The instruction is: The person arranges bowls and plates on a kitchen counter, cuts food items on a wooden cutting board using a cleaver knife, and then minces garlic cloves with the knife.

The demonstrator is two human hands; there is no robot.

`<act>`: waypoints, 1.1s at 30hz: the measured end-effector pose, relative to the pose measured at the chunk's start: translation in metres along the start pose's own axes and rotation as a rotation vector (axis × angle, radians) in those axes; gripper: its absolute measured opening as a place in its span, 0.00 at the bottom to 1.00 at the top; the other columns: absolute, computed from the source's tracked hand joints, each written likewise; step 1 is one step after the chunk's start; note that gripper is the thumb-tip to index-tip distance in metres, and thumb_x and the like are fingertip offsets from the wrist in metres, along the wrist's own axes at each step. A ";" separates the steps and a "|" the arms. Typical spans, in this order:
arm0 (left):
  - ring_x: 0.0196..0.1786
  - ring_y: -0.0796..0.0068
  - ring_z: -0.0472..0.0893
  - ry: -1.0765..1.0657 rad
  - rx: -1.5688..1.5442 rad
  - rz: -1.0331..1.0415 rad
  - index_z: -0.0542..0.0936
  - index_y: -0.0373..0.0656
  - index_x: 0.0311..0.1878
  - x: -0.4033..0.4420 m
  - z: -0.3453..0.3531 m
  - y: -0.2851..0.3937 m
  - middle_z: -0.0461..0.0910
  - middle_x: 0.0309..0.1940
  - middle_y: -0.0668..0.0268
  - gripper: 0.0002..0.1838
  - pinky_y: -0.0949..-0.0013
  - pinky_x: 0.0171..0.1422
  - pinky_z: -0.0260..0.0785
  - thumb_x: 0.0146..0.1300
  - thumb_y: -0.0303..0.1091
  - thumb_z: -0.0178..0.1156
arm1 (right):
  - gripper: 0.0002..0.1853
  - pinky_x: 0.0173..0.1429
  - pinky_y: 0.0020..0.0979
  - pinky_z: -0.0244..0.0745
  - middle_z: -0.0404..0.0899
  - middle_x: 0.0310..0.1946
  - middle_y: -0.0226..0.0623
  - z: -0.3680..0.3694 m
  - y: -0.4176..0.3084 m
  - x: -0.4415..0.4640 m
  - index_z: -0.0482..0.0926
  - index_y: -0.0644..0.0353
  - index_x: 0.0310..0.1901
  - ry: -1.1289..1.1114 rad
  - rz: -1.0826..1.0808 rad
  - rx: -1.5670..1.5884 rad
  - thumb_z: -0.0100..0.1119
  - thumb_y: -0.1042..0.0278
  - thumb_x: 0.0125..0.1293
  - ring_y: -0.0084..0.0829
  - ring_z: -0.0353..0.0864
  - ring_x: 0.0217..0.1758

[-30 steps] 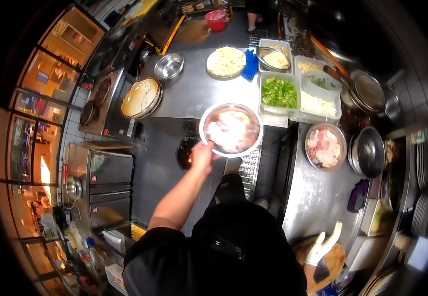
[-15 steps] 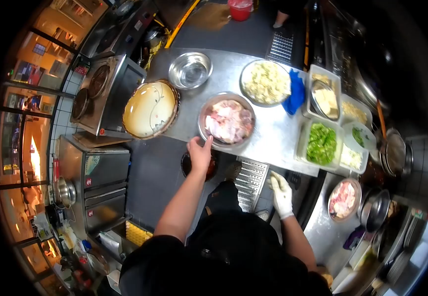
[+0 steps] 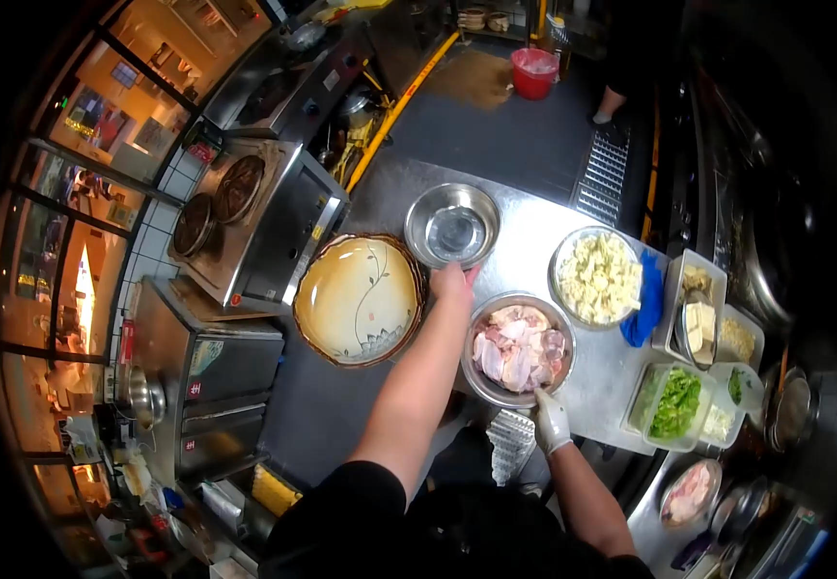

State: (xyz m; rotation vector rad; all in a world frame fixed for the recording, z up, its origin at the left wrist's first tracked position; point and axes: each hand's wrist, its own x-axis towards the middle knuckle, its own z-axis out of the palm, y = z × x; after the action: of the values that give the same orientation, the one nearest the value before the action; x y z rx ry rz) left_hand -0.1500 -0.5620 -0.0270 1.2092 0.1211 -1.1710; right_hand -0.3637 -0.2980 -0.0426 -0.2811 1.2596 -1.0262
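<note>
Close to the edge of the desk (image 3: 597, 391) sat one meat bowl (image 3: 496, 395), bare room beyond; right hand (image 3: 553, 422) touched its rim, left hand (image 3: 452, 281) one metal bowl (image 3: 452, 227), grips indiscernible.

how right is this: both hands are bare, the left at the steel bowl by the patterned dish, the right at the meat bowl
No: the head view shows a pale glove on the right hand; only the left hand is bare. The rest stands.
</note>
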 end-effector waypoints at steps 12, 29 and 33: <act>0.58 0.54 0.85 -0.211 0.208 0.243 0.69 0.39 0.68 -0.178 -0.145 0.194 0.78 0.62 0.52 0.23 0.50 0.53 0.88 0.71 0.23 0.56 | 0.16 0.39 0.33 0.86 0.80 0.41 0.35 0.144 -0.094 0.157 0.75 0.62 0.60 -0.071 -0.018 -0.108 0.61 0.66 0.76 0.26 0.81 0.37; 0.46 0.65 0.87 -0.456 0.748 0.075 0.67 0.38 0.72 -0.283 -0.167 0.096 0.79 0.59 0.52 0.25 0.68 0.36 0.88 0.72 0.22 0.50 | 0.27 0.47 0.35 0.84 0.86 0.39 0.45 -0.023 -0.094 -0.090 0.69 0.65 0.75 -0.089 -0.391 -0.565 0.53 0.61 0.80 0.30 0.87 0.34; 0.50 0.65 0.85 -0.833 0.844 -0.166 0.68 0.36 0.68 -0.337 -0.132 0.022 0.78 0.58 0.53 0.21 0.65 0.42 0.88 0.73 0.22 0.52 | 0.24 0.47 0.33 0.86 0.89 0.40 0.41 -0.164 -0.040 -0.252 0.75 0.55 0.73 0.247 -0.274 -0.601 0.57 0.58 0.80 0.29 0.88 0.35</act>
State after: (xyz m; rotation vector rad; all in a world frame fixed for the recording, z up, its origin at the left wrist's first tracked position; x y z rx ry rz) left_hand -0.2238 -0.2506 0.1431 1.3127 -1.0018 -1.8731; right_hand -0.5147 -0.0716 0.0920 -0.8255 1.7784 -0.9060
